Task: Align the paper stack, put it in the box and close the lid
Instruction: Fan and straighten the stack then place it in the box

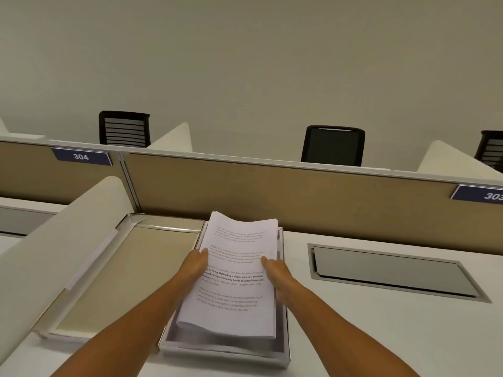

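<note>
The paper stack (234, 276) sits over the open box (226, 352), its long side running away from the person and its far end raised above the rim. The left hand (194, 268) and right hand (277, 273) grip its long edges, thumbs on top. The lid (128, 278) lies open to the left on the desk (381, 336).

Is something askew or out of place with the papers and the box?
Yes. The paper stack, held by both hands, sits tilted over the box; its far end rises above the far rim and its sheets look fanned. The lid lies open at the left.
</note>
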Demonstrator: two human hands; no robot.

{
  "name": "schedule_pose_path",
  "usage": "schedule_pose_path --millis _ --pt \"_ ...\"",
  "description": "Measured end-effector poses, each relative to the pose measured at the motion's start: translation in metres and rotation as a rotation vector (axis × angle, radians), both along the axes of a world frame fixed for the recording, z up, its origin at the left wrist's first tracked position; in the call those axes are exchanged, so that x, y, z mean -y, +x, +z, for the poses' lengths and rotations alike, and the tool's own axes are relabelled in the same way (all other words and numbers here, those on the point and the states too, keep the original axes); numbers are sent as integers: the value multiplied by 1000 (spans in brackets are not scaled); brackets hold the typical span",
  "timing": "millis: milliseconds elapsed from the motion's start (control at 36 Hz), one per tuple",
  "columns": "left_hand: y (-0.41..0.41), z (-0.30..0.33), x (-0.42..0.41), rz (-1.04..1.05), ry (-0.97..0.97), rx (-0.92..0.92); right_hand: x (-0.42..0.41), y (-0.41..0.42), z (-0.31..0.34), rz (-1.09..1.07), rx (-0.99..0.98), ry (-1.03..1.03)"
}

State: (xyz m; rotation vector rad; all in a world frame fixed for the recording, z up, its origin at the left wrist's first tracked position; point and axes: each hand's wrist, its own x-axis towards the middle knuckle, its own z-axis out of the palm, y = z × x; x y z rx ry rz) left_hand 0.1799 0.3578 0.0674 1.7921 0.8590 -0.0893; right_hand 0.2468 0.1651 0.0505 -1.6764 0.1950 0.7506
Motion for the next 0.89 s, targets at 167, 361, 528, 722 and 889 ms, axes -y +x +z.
schedule_pose_path --millis 167,361,528,722,889 --pt "7 -27 -9 36 -52 -31 -10 11 -21 -3 -55 -8" --pt "12 -56 -14 23 -70 -67 -15 16 -45 -18 -88 -41" --pt "16 -72 -18 29 3 -101 -19 20 -52 -48 -93 -60" --pt "17 -75 -17 39 57 -81 -23 21 -53 -83 -74 -106" --pt "14 -76 -12 43 202 -12 -21 22 -41 -45 -135 -43"
